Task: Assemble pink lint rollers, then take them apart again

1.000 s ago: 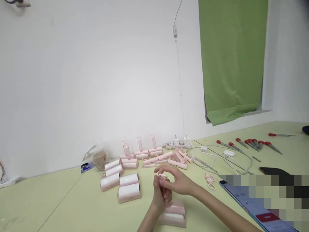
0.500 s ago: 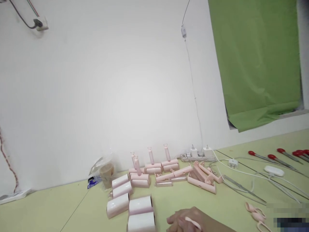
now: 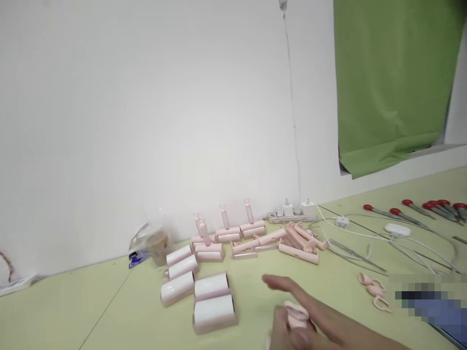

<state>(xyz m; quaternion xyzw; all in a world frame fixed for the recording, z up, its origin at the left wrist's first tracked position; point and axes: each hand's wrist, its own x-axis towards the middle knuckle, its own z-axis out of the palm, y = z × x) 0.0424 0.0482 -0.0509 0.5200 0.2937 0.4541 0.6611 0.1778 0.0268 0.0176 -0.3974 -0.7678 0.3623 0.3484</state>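
Note:
My left hand [image 3: 283, 333] sits at the bottom edge, closed around a small pink plastic handle piece [image 3: 296, 311]. My right hand [image 3: 310, 304] reaches in from the lower right, lying over that piece with its fingers stretched out to the left and apart. Just left of the hands lie several white lint rolls [image 3: 214, 304] in pink holders on the pale green table [image 3: 109, 311]. Behind them, assembled pink lint rollers [image 3: 226, 232] stand with handles up, next to a pile of pink roller frames [image 3: 297, 243].
Loose pink handle parts [image 3: 372, 289] lie to the right, near a blurred-out phone [image 3: 430, 299]. Red-handled screwdrivers [image 3: 414, 208], white cables [image 3: 365, 233] and a power strip [image 3: 292, 214] are at the back right. A paper cup in plastic [image 3: 156, 240] stands by the wall. A green curtain [image 3: 390, 78] hangs at the right.
The view swung left and up, then dipped, so the hands dropped to the bottom edge. My right hand went from pinching the pink piece to lying over it with fingers stretched.

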